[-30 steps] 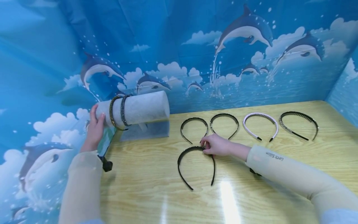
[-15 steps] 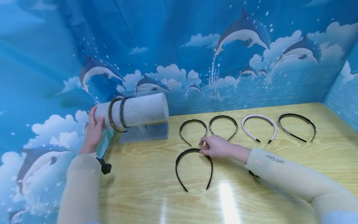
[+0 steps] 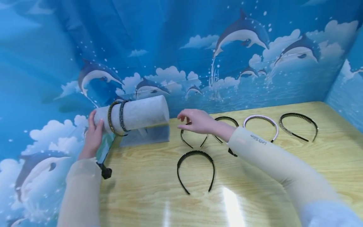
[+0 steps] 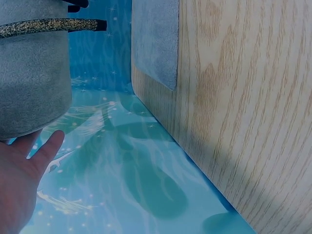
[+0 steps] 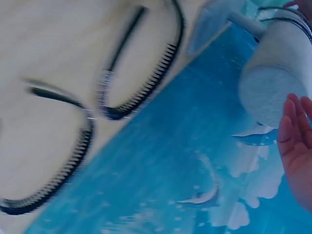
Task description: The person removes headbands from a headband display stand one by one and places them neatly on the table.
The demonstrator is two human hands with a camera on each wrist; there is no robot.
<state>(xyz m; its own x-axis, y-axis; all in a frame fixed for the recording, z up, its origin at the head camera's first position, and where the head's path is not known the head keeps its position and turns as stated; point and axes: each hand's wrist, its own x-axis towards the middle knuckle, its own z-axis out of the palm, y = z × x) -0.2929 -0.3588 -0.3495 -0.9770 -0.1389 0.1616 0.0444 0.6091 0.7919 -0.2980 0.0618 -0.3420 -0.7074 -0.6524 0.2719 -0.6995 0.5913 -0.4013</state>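
A grey cloth-covered roll on a stand [image 3: 144,111] lies crosswise at the back left, with a gold-speckled headband [image 3: 109,119] and a dark glittery headband [image 3: 121,116] around it. My left hand [image 3: 92,138] holds the roll's left end, thumb in front; in the left wrist view that hand [image 4: 19,175] is at the roll's end. Nothing is in my right hand [image 3: 198,121], which hovers right of the roll's free end, fingers loosely bent. A black toothed headband [image 3: 195,152] lies alone on the table in front.
Along the back of the wooden table [image 3: 147,176] lie two black headbands, partly behind my right hand and wrist, a pale lilac headband [image 3: 259,116] and another black headband [image 3: 297,114]. A blue dolphin-print backdrop [image 3: 170,47] stands right behind and to the left.
My right hand has let go of the front black headband and moved up and left toward the roll. That headband stays on the table. My left hand keeps its hold.
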